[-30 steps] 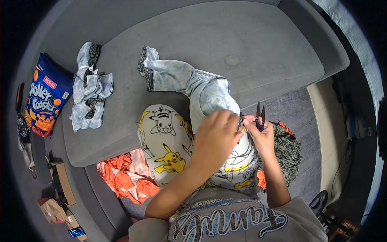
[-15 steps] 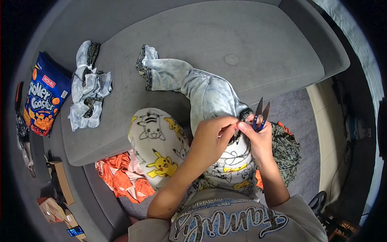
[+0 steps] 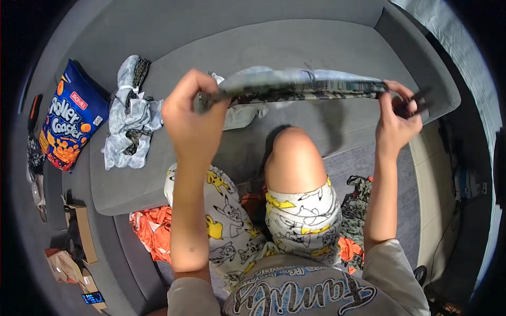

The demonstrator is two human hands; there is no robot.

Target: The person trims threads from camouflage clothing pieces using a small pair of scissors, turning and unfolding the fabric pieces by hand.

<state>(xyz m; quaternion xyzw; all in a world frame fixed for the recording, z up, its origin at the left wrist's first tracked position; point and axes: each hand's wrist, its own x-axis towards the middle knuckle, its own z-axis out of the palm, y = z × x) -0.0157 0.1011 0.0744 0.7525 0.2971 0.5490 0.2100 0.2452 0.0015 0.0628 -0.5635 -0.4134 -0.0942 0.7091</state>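
My left hand (image 3: 196, 110) pinches one end of a grey-white garment (image 3: 311, 84) with a dark camouflage edge. At the other end, my right hand (image 3: 398, 118) grips the same edge, with dark scissors (image 3: 419, 101) blurred by motion at its fingers. The cloth is stretched between both hands above the sofa seat, and part of it hangs down behind toward the cushion. Below it my knees show, in white shorts (image 3: 303, 224) with yellow cartoon figures.
A bundled grey-white garment (image 3: 129, 121) lies on the sofa (image 3: 247, 47) beside a blue snack bag (image 3: 71, 116). Orange cloth (image 3: 153, 231) and camouflage cloth (image 3: 356, 210) are on the floor. An open cardboard box (image 3: 84, 234) and a lit phone (image 3: 92, 298) are at lower left.
Both hands have risen from my lap and moved apart, pulling the garment's edge straight. The garment has come off my thigh, baring the right knee.
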